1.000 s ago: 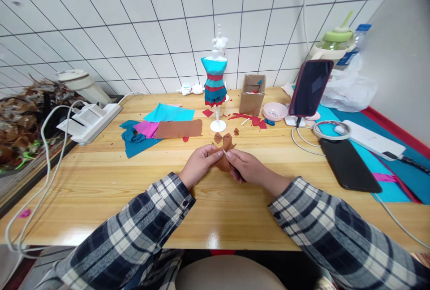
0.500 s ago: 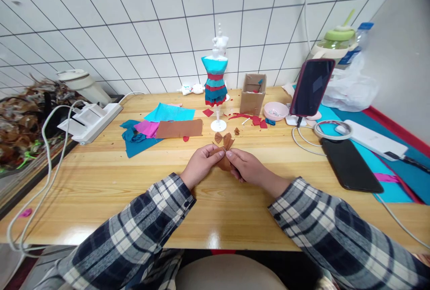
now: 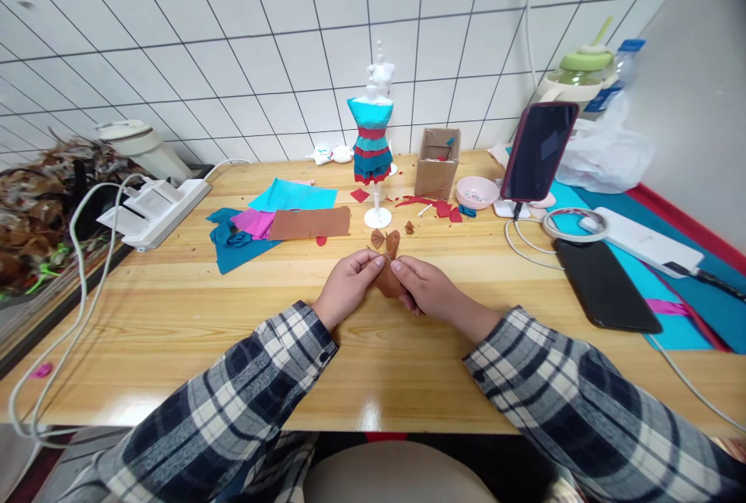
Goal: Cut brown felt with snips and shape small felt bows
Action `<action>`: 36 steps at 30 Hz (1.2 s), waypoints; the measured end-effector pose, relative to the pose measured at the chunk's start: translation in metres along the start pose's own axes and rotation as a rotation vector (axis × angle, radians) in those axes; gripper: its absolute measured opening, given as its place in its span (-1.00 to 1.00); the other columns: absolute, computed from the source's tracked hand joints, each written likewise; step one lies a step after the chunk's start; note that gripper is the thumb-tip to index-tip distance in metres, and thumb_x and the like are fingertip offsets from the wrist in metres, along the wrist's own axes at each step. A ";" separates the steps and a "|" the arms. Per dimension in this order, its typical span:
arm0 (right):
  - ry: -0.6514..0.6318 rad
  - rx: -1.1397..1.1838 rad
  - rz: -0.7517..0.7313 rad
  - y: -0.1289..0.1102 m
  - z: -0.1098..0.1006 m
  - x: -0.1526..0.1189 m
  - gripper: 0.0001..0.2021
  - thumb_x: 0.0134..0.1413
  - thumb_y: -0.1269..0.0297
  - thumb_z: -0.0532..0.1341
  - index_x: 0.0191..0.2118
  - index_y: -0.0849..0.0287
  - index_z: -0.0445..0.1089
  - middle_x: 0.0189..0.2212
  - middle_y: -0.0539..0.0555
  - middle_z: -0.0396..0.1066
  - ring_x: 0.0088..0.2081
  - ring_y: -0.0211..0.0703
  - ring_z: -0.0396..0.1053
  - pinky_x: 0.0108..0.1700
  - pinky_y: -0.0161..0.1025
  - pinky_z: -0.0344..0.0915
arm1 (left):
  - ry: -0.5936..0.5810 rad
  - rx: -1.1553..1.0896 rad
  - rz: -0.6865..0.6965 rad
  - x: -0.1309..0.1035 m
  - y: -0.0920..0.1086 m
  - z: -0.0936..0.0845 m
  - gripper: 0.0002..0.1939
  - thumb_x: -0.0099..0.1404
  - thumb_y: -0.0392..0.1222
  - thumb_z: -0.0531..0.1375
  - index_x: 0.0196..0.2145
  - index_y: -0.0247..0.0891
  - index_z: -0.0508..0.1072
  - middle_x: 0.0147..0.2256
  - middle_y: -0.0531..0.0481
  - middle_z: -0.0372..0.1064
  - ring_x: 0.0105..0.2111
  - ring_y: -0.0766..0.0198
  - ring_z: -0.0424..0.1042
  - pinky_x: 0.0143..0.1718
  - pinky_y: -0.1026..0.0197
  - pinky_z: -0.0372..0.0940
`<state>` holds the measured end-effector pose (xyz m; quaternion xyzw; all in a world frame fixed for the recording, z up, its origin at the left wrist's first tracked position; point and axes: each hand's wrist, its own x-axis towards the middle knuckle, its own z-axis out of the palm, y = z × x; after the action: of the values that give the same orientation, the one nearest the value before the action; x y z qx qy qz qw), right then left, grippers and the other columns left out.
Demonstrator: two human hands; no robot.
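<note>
Over the pale wooden counter, the bare left hand pinches the left side of a thin, gathered brown piece of paper-like material, which runs lengthwise near to far, while the bare right hand, equally near, pinches its right side

A green-lidded cup stands near a bottle.

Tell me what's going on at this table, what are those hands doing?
A person in plaid sleeves is pinching a crinkled brown piece between the fingers of the left hand and right hand, just above the table. Something thin and pale shows between the fingertips, too small to make out. Beyond the hands stands a little dress form wearing a blue and red dress.
</note>
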<state>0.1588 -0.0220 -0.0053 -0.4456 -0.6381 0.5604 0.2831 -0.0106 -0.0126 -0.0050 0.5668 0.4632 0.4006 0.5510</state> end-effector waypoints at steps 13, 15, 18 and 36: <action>0.012 -0.043 -0.025 0.003 -0.001 0.002 -0.66 0.30 0.05 -0.09 -0.45 0.12 0.11 -0.70 -0.15 0.21 -0.70 -0.37 0.17 -0.58 -0.37 0.13 | 0.041 0.036 0.008 0.000 0.002 0.001 -0.66 0.16 0.07 0.24 -0.36 -0.32 0.48 -0.44 0.03 0.40 -0.42 0.31 0.31 -0.31 0.27 0.24; 0.015 -0.052 -0.030 0.003 -0.001 0.002 -0.65 0.30 0.05 -0.09 -0.46 0.12 0.11 -0.70 -0.15 0.20 -0.70 -0.37 0.16 -0.58 -0.37 0.12 | 0.039 0.042 0.013 0.001 0.002 0.001 -0.66 0.16 0.07 0.24 -0.37 -0.32 0.49 -0.43 0.03 0.41 -0.41 0.31 0.31 -0.30 0.26 0.24; 0.014 -0.056 -0.030 0.003 -0.001 0.002 -0.65 0.30 0.07 -0.09 -0.47 0.12 0.11 -0.71 -0.15 0.21 -0.70 -0.37 0.16 -0.57 -0.37 0.12 | 0.031 0.031 0.015 0.001 0.002 0.001 -0.66 0.16 0.07 0.24 -0.37 -0.32 0.49 -0.42 0.02 0.41 -0.40 0.31 0.32 -0.27 0.26 0.24; 0.313 -0.673 -0.147 0.000 -0.038 0.004 -0.58 0.10 0.29 0.13 0.11 0.02 0.25 -0.27 0.03 0.49 -0.38 -0.15 0.37 -0.34 -0.28 0.17 | 0.606 0.335 0.211 0.028 0.000 -0.113 -0.61 0.16 -0.09 0.24 -0.05 -0.22 0.43 -0.16 -0.04 0.42 -0.13 0.12 0.35 -0.12 0.11 0.22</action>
<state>0.1902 -0.0011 0.0022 -0.5469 -0.7658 0.2226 0.2545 -0.1126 0.0431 0.0010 0.5494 0.6038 0.5237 0.2436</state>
